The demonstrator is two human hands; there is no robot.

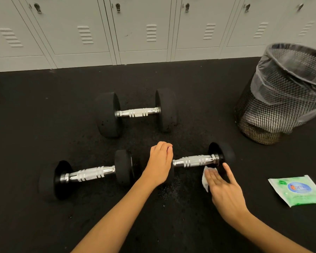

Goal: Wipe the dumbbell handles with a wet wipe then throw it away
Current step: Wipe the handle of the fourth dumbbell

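Three black dumbbells with chrome handles lie on the dark rubber floor: one far [138, 113], one near left [88, 174], one near right [195, 161]. My left hand [160, 164] rests on the left weight head of the near right dumbbell and covers it. Just below that dumbbell's handle, my right hand [222, 189] holds a white wet wipe [205, 179] under its fingers, close to the right weight head. The wipe is apart from the chrome handle.
A black mesh waste bin [281, 99] with a clear liner stands at the right. A green and white wipes packet [297, 189] lies on the floor near my right hand. Grey lockers [142, 30] line the back.
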